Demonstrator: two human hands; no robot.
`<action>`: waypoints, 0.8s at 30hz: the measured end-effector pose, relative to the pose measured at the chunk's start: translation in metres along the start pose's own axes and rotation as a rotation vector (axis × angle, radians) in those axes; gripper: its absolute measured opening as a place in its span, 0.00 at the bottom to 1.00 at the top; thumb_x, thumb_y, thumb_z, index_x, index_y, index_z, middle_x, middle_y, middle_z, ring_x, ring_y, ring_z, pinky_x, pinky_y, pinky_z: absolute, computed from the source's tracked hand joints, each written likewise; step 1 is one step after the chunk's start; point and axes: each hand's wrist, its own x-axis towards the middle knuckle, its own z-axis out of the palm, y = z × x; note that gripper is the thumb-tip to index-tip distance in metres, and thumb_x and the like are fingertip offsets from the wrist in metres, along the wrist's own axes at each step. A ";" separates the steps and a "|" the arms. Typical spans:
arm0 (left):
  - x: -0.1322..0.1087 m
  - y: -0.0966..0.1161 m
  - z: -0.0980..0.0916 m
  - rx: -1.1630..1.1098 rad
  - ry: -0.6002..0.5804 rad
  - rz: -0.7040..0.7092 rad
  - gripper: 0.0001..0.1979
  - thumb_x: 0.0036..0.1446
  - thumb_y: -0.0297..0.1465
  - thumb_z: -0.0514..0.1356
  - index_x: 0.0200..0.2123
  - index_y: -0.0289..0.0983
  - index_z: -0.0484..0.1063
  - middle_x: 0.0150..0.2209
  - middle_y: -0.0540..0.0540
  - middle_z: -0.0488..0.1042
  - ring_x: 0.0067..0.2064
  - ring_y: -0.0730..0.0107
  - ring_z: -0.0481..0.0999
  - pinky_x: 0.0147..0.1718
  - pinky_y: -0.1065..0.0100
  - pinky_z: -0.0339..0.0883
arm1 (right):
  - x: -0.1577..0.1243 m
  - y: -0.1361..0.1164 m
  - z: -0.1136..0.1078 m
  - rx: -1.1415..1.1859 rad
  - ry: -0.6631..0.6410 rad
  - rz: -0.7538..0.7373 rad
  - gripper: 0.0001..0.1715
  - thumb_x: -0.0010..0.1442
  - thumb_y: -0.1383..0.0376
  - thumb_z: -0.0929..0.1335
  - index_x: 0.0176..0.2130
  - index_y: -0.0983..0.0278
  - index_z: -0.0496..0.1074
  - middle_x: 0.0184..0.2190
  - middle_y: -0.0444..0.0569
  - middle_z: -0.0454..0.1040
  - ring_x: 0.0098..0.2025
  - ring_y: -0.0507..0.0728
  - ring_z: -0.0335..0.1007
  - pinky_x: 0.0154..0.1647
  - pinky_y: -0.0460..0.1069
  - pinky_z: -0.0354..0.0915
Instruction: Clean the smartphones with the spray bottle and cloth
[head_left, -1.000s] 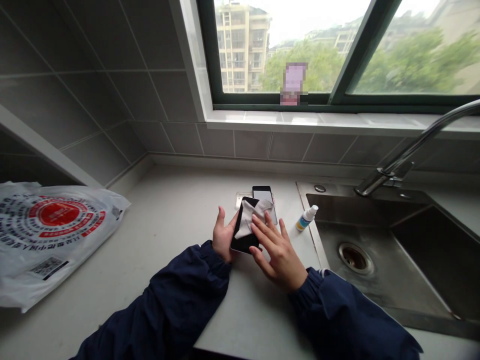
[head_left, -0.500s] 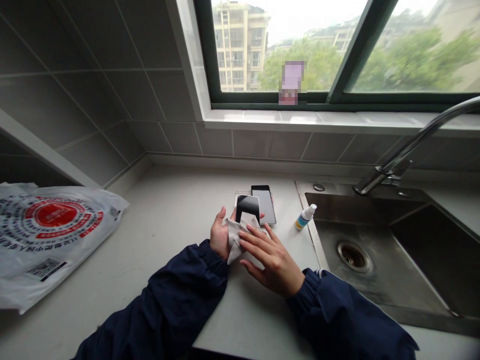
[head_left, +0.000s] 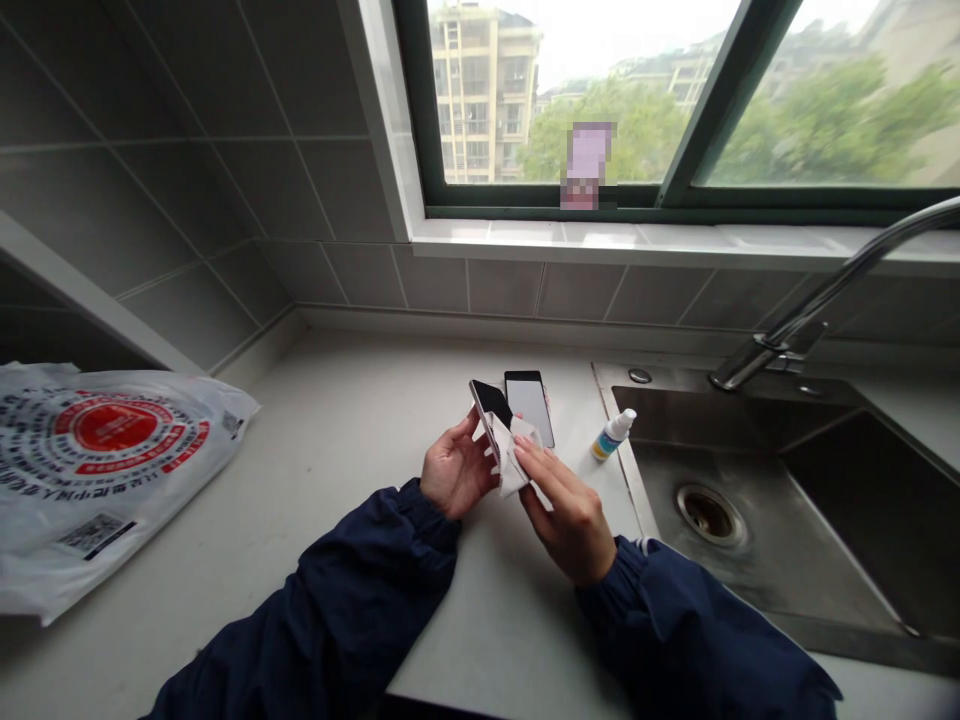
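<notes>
Two grips: both closed.
Left hand (head_left: 450, 470): fingers clamped on tilted phone (head_left: 491, 398) by its edges.
Right hand (head_left: 570, 510): fingertips pressed white cloth (head_left: 514, 470) against phone's lower part.

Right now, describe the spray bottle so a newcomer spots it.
Find the steel sink right of the counter. Off its left rim sits a spray bottle. Unlike the flat dark phone beside it, it has a white cap and blue-yellow label.
</notes>
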 end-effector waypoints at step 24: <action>0.002 0.002 -0.004 0.205 -0.108 0.098 0.32 0.47 0.37 0.73 0.56 0.38 0.71 0.60 0.38 0.70 0.59 0.49 0.70 0.52 0.57 0.68 | 0.019 0.003 -0.006 1.412 0.036 1.186 0.15 0.61 0.62 0.73 0.48 0.63 0.77 0.44 0.49 0.81 0.40 0.52 0.80 0.44 0.47 0.76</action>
